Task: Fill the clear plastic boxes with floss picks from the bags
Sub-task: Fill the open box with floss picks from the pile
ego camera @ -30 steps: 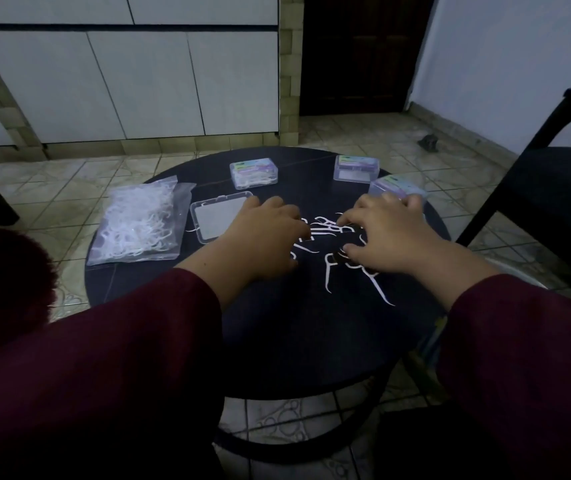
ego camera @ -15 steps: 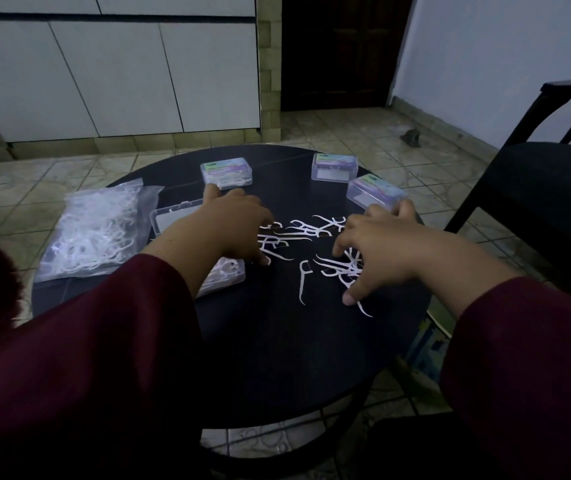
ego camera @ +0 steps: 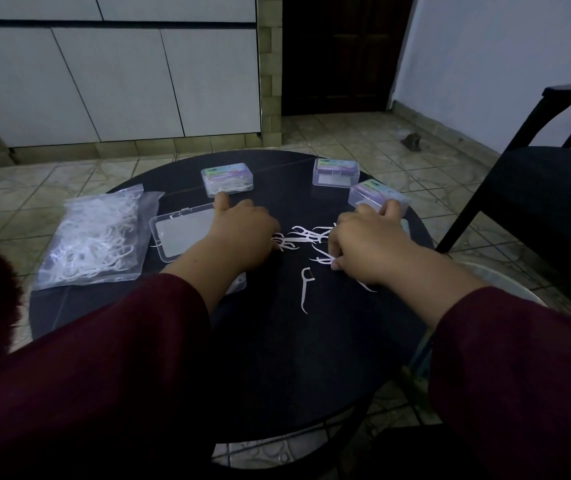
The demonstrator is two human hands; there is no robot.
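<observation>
Right hand (ego camera: 367,247) has drawn loose floss picks (ego camera: 306,235) closer together.

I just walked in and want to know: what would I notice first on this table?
Probably the white floss picks scattered in the middle of the dark round table, with the left hand and right hand gathering them. On the table's left lies a clear bag of floss picks, and three closed boxes sit along the far edge.

A clear bag (ego camera: 97,240) full of white floss picks lay flat at the table's left; beside it an open clear box (ego camera: 180,237) lay with its lid spread; three closed boxes (ego camera: 227,179) stood at the far edge; loose floss picks (ego camera: 306,237) lay scattered in the middle.
</observation>
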